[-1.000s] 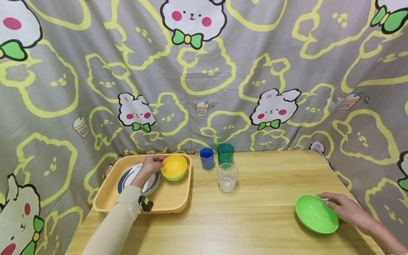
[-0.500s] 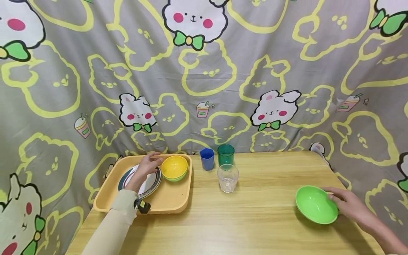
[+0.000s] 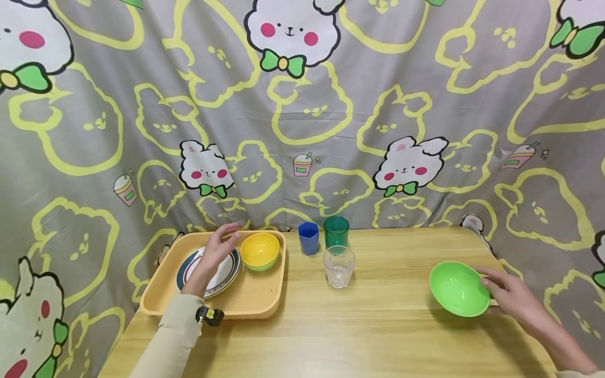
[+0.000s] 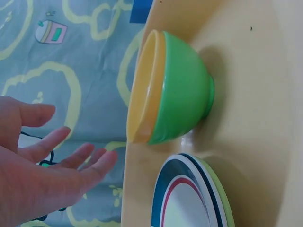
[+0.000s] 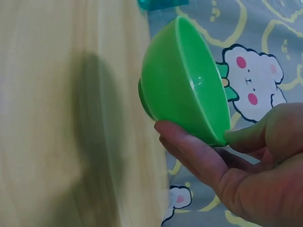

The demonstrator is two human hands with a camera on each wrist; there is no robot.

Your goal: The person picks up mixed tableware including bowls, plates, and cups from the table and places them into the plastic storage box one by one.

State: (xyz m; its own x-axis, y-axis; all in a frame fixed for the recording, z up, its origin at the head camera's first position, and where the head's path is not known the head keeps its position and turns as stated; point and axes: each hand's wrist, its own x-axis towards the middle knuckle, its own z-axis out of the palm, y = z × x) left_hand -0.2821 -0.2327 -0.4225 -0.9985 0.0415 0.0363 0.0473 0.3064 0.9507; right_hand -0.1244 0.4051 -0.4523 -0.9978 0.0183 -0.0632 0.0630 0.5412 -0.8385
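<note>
At the right, my right hand (image 3: 508, 294) pinches a light green bowl (image 3: 459, 289) by its rim. The right wrist view shows the thumb on the rim and fingers under the green bowl (image 5: 184, 85), which is held above the table over its shadow. My left hand (image 3: 217, 252) hovers above the tray, fingers loosely spread and holding nothing. Beside it a yellow bowl (image 3: 260, 250) sits nested in a green bowl (image 4: 184, 90). Below the left hand lie stacked plates (image 3: 222, 278) with a dark teal and red rim.
An orange tray (image 3: 255, 304) bears the plates and nested bowls on the table's left. Mid-table at the back stand a blue cup (image 3: 309, 239), a green cup (image 3: 336, 231) and a clear glass (image 3: 338, 268). A patterned curtain (image 3: 321, 121) hangs behind the wooden table (image 3: 378, 336).
My left hand has drawn left, away from the yellow bowl's rim. The right hand has lifted the green bowl and brought it slightly leftward and farther from me.
</note>
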